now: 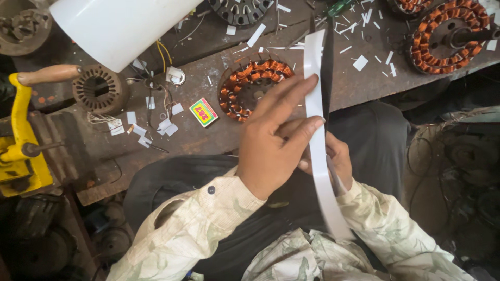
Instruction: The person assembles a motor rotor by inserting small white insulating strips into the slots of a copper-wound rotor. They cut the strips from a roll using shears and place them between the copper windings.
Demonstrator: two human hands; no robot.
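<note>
I hold a long, narrow strip of white insulating paper upright in front of me, above my lap and the near edge of the rusty brown metal tabletop. My left hand lies across its middle with the fingers stretched out flat, the fingertips touching the strip's left edge, so this hand is spread wide rather than curled. My right hand sits lower, mostly hidden behind the left hand and the strip; it seems to pinch the strip from the other side, though I cannot tell exactly how its fingers close. The strip's top end reaches over the tabletop and its bottom end runs down to my pale patterned sleeves. Just behind my left hand, on the tabletop, lies a round motor stator wound with copper-coloured wire. To its left lies a small red, yellow and green box, and farther left a bare grey ring-shaped stator core with empty slots. A second copper-wound stator with a dark shaft rests at the far right. Small white paper offcuts are scattered over the tabletop. A yellow hand-cranked tool with a wooden handle stands at the left edge, and a large white cylinder juts into view at the top left.
</note>
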